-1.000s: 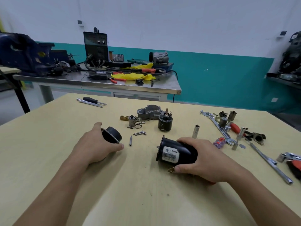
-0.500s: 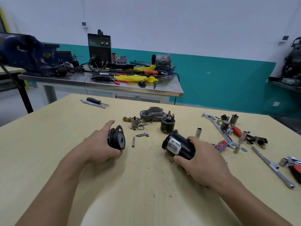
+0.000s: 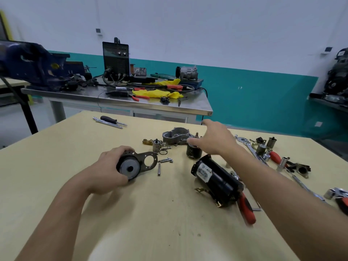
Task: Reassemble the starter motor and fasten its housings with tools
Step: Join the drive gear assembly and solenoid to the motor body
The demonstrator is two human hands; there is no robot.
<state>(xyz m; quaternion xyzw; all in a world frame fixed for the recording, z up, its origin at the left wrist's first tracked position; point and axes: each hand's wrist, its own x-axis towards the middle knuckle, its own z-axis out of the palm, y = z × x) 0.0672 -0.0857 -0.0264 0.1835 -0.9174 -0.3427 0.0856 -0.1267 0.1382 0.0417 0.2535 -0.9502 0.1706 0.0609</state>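
Observation:
My left hand (image 3: 111,170) grips a black end housing (image 3: 134,165) with a flat plate and a round hole, tilted up off the wooden table (image 3: 150,223). The black cylindrical motor body (image 3: 214,178) with a white label lies on its side on the table, free of any hand. My right hand (image 3: 214,139) hovers open above the solenoid (image 3: 193,152), fingers stretched toward the grey cast aluminium housing (image 3: 177,136). Loose bolts (image 3: 165,160) and a pin (image 3: 159,169) lie between the two hands.
A red-handled tool (image 3: 246,210) lies beside the motor body. Wrenches, sockets and small parts (image 3: 263,149) are scattered at the right. A screwdriver (image 3: 111,120) lies far left. A steel bench (image 3: 131,102) with a welder and a vise stands behind.
My right hand let go of the motor body, which now lies on the table, and moved up toward the solenoid and grey housing. My left hand turned the end housing face-up.

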